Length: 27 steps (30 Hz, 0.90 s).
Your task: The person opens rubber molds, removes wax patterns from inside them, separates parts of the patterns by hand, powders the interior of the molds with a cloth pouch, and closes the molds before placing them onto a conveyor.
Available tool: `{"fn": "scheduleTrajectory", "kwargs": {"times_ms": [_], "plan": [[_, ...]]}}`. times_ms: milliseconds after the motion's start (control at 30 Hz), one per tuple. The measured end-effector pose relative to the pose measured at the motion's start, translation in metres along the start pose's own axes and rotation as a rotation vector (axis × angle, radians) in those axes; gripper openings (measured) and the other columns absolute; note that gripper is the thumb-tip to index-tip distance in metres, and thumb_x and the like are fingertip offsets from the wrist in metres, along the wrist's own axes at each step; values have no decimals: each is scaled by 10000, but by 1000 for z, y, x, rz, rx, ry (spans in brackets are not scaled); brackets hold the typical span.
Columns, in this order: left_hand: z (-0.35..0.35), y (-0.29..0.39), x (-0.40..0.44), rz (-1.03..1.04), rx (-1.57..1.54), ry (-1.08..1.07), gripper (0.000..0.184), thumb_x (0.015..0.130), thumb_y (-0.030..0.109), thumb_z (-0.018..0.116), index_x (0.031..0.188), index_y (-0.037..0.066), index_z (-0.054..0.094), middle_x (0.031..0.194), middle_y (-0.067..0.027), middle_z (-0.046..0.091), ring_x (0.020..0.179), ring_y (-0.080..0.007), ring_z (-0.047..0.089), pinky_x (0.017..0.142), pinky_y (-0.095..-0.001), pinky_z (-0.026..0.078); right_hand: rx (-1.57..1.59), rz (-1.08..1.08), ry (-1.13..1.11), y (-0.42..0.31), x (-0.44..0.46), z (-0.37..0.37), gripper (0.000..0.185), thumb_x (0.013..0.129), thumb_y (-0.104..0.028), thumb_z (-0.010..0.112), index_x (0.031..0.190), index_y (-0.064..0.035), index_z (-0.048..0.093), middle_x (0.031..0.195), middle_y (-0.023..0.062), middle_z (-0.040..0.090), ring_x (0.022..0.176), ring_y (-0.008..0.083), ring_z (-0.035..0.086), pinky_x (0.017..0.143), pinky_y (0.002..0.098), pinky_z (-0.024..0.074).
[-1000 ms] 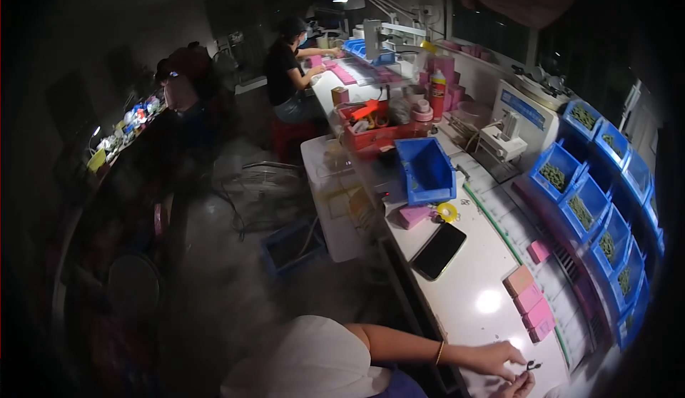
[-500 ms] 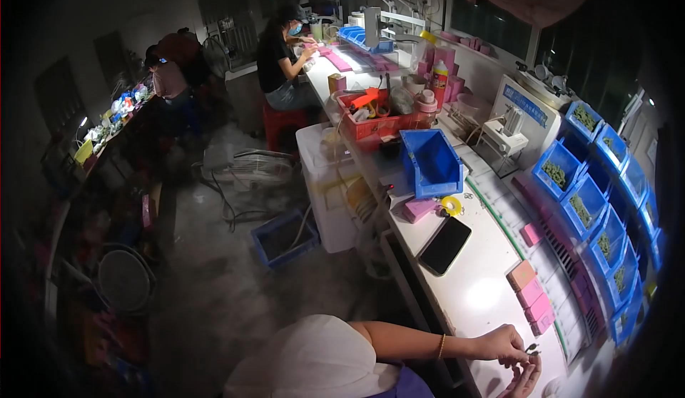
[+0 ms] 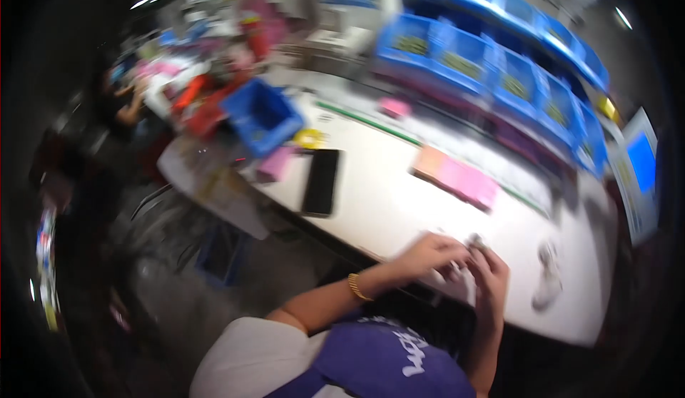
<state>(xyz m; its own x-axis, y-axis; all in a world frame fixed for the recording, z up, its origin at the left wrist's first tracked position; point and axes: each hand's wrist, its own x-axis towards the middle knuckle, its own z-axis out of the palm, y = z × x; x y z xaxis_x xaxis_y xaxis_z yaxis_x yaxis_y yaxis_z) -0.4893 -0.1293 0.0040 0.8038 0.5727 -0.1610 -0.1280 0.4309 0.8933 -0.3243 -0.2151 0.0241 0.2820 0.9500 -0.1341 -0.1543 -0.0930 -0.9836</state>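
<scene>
My left hand (image 3: 432, 252), with a gold bracelet (image 3: 358, 288) on its wrist, is closed in a pinch above the front edge of the white table (image 3: 378, 205). My right hand (image 3: 492, 275) meets it fingertip to fingertip, its fingers also bent together. A small dark piece (image 3: 475, 240) shows at the fingertips; blur hides its kind and which hand bears it. Just beyond the hands lies a row of pink and orange blocks (image 3: 460, 177). A black phone (image 3: 321, 182) rests to the left of them.
A blue bin (image 3: 264, 116), a yellow ring (image 3: 309, 139) and a pink block (image 3: 275, 162) stand at the left. Blue bins (image 3: 460, 66) of green pieces line the back. At right are a blurred white object (image 3: 548, 284) and a lit screen (image 3: 642, 162). Another person (image 3: 127, 105) sits far left.
The view has swung to the right, bringing the screen and the table's right end into sight. Both hands stay together and now appear nearer the middle, with more of my right arm showing.
</scene>
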Motion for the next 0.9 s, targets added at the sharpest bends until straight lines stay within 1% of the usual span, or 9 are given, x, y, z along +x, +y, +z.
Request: {"fn": "scheduleTrajectory", "kwargs": {"times_ms": [100, 267, 333, 467, 567, 633, 700, 833, 900], "plan": [[2, 12, -3, -40, -58, 60, 283, 1013, 196, 547, 1081, -48, 673, 935, -97, 701, 759, -141, 681, 737, -270, 559, 69, 43, -111, 2, 2, -4, 274, 938, -133, 650, 1136, 53, 681, 969, 67, 685, 904, 118, 615, 852, 254, 478], [5, 15, -2, -20, -83, 68, 273, 1012, 172, 550, 1103, -56, 670, 929, -90, 700, 757, -136, 684, 714, -254, 559, 149, 44, -112, 6, 4, -9, 273, 967, -152, 628, 1153, 40, 683, 953, 44, 698, 887, 90, 616, 846, 247, 483], [6, 17, -2, -45, -38, 107, 287, 1011, 167, 541, 1128, -65, 660, 954, -110, 702, 770, -159, 684, 737, -271, 557, 164, 49, -117, 4, 5, -8, 268, 968, -149, 628, 1151, 39, 684, 952, 41, 700, 880, 85, 616, 840, 243, 484], [8, 17, -3, -55, -15, 120, 280, 1004, 178, 549, 1096, -60, 667, 936, -107, 698, 769, -172, 688, 730, -283, 553, 123, 35, -76, 3, 10, -6, 235, 949, -142, 657, 1099, 33, 701, 930, 43, 703, 852, 84, 613, 816, 244, 488], [9, 16, -2, -68, -16, 124, 269, 1001, 181, 554, 1061, -52, 674, 926, -112, 698, 760, -178, 689, 723, -284, 550, 102, 24, -66, 7, 14, -5, 209, 938, -162, 680, 1017, 25, 724, 854, 35, 696, 797, 80, 602, 769, 235, 479], [7, 15, -2, -71, -18, 134, 266, 1000, 180, 554, 1053, -49, 677, 923, -114, 698, 755, -178, 689, 719, -282, 549, 120, 28, -69, 6, 14, -4, 207, 937, -166, 681, 1010, 23, 724, 846, 34, 695, 790, 79, 600, 765, 236, 479], [4, 11, -1, -71, -58, 124, 262, 998, 191, 578, 1062, -36, 694, 921, -89, 698, 742, -152, 687, 689, -260, 551, 139, 32, -72, 8, 14, -6, 205, 936, -169, 683, 1003, 20, 724, 838, 32, 695, 784, 77, 599, 762, 237, 479], [7, 8, 1, -64, -46, 134, 256, 992, 188, 587, 1045, -38, 695, 900, -84, 693, 736, -146, 681, 686, -256, 544, 130, 32, -87, 8, 13, -9, 169, 922, -151, 699, 964, 10, 730, 831, 32, 696, 785, 78, 605, 753, 236, 477], [7, 3, 1, -9, 18, 166, 240, 986, 179, 597, 1012, -37, 697, 866, -74, 683, 711, -132, 660, 677, -251, 530, 133, 25, -89, 9, 12, -10, 153, 915, -143, 706, 950, 4, 734, 837, 31, 695, 793, 80, 608, 754, 236, 477]]}}
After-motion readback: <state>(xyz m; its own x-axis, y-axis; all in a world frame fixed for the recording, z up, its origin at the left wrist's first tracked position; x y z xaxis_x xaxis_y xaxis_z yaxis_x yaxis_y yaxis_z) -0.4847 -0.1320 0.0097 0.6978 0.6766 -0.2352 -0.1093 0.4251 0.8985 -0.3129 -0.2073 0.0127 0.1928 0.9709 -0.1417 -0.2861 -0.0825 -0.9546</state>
